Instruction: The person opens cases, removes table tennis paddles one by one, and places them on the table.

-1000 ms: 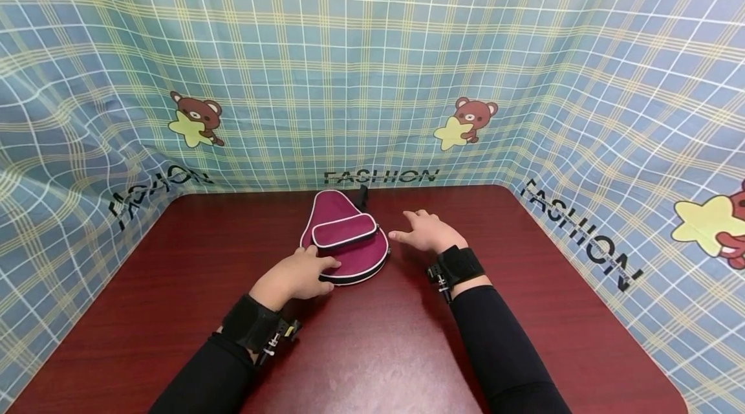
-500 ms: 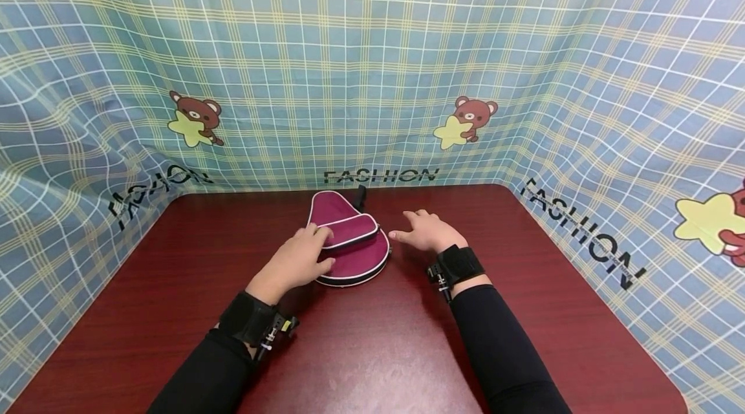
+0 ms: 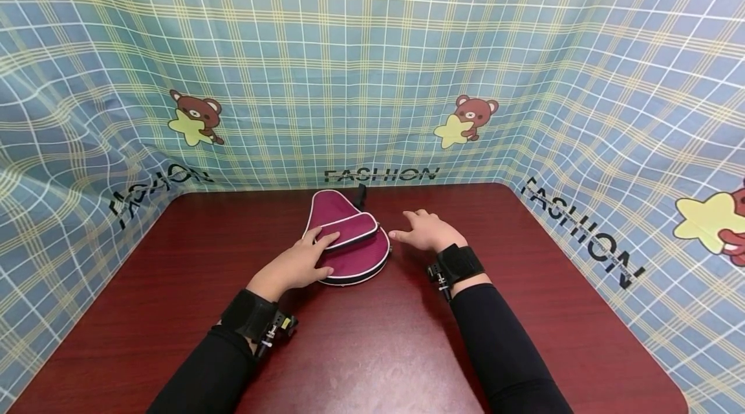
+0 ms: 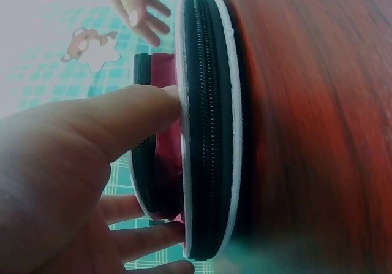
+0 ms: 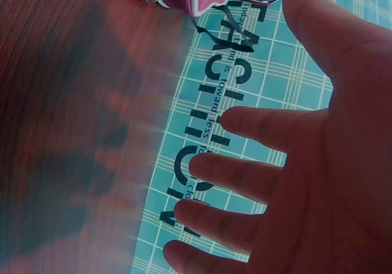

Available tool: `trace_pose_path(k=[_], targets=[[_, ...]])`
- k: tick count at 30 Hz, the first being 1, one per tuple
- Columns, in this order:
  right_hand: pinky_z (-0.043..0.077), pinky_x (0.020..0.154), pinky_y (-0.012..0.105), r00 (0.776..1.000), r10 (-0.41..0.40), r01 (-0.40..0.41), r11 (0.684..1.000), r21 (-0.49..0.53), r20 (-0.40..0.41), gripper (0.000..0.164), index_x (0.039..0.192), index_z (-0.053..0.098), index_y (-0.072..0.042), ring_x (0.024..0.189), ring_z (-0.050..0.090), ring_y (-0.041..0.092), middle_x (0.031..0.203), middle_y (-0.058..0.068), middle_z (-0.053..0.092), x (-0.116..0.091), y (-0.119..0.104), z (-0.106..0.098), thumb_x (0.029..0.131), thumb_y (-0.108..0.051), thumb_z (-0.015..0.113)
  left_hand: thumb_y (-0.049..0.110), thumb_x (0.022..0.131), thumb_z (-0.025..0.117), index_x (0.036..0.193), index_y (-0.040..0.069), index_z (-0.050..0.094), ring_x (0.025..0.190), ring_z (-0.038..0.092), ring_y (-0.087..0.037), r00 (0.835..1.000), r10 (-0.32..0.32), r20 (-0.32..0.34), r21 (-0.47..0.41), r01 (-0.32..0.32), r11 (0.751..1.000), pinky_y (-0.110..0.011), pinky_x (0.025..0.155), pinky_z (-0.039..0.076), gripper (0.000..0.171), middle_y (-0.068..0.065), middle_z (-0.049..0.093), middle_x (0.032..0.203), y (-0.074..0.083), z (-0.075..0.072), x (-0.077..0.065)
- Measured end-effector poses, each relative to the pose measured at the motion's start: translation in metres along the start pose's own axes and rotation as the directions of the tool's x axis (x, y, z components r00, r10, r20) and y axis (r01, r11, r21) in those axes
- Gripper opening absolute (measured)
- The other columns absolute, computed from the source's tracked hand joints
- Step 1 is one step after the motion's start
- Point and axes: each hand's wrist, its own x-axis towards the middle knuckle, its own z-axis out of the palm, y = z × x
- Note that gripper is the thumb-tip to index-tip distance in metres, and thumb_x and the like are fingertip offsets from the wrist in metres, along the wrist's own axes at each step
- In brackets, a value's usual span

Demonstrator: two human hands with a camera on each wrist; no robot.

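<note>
A magenta table tennis racket case (image 3: 356, 263) with white piping lies flat on the table, its narrow end away from me. Its zipped front pocket (image 3: 354, 228) faces up. My left hand (image 3: 293, 265) rests on the left side of the case, with loosely spread fingers reaching onto the pocket. In the left wrist view, the left thumb (image 4: 144, 111) touches the white edge beside the black zip (image 4: 209, 121). Right of the case, my right hand (image 3: 429, 231) is held above the table with nothing in it; its fingers (image 5: 239, 171) are spread apart in the right wrist view.
The dark red wooden table (image 3: 372, 343) runs back to a blue checked cloth (image 3: 361, 65) hung behind and on both sides. A black strap (image 3: 361, 195) sticks out behind the case.
My left hand has moved from the near-left edge of the case forward onto its pocket, lifting its fingers and lowering them again. The case has shifted very slightly. My right hand has kept still.
</note>
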Motion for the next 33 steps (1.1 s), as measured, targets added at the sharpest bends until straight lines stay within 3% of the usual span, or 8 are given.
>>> trace_pose_path(k=[10,16,22,26,30,33], targets=[[0.029,0.104,0.057,1.000,0.006,-0.006,1.000,0.005,0.007,0.083,0.147,0.030,-0.019,0.137,0.025,0.039,0.149,0.014,0.029,0.001,0.001,0.001,0.083,-0.069,0.045,0.042,0.081,0.067,0.143,0.024,0.032,0.116,0.047,-0.032,0.999,0.020,-0.027,0.060,-0.019,0.998,-0.043,0.088,0.045,0.074,-0.015,0.036,0.134,0.014,0.001,-0.004],[0.029,0.104,0.058,1.000,0.011,-0.011,1.000,0.012,0.004,0.082,0.146,0.031,-0.018,0.137,0.026,0.040,0.149,0.015,0.029,0.001,0.002,0.002,0.083,-0.068,0.047,0.045,0.078,0.071,0.140,0.021,0.036,0.104,0.050,-0.029,0.998,0.040,-0.041,0.075,-0.037,0.997,-0.038,0.083,0.046,0.075,-0.014,0.041,0.122,0.021,-0.001,-0.004],[0.029,0.104,0.058,1.000,0.013,-0.013,1.000,0.012,0.007,0.083,0.146,0.031,-0.019,0.136,0.026,0.040,0.149,0.015,0.030,0.002,0.003,0.002,0.083,-0.069,0.046,0.048,0.070,0.077,0.144,0.022,0.031,0.123,0.036,-0.035,0.993,0.044,-0.107,0.033,-0.041,0.999,-0.048,0.096,0.039,0.090,-0.016,0.031,0.138,0.015,0.000,-0.001],[0.029,0.104,0.058,1.000,0.018,-0.019,1.000,0.015,0.015,0.084,0.147,0.031,-0.019,0.137,0.025,0.040,0.150,0.014,0.029,0.002,0.002,0.002,0.082,-0.070,0.046,0.047,0.071,0.076,0.147,0.026,0.025,0.137,0.022,-0.036,0.996,0.050,-0.072,-0.050,-0.054,0.997,-0.052,0.103,0.034,0.094,-0.016,0.017,0.151,0.009,0.003,0.001],[0.028,0.104,0.058,1.000,0.019,-0.020,1.000,0.012,0.020,0.083,0.147,0.031,-0.020,0.137,0.025,0.040,0.150,0.014,0.029,0.002,0.002,0.002,0.082,-0.070,0.046,0.046,0.074,0.074,0.147,0.029,0.026,0.137,0.026,-0.035,0.998,0.056,-0.020,-0.118,-0.058,0.991,-0.050,0.101,0.038,0.089,-0.014,0.018,0.151,0.005,0.005,0.002],[0.028,0.105,0.058,1.000,0.015,-0.015,1.000,0.004,0.018,0.083,0.146,0.031,-0.019,0.137,0.025,0.040,0.150,0.015,0.029,0.002,0.003,0.003,0.083,-0.069,0.046,0.047,0.073,0.075,0.146,0.030,0.028,0.133,0.033,-0.033,0.998,0.051,-0.028,-0.117,-0.054,0.992,-0.048,0.100,0.039,0.088,-0.013,0.022,0.149,0.004,0.007,0.003]])
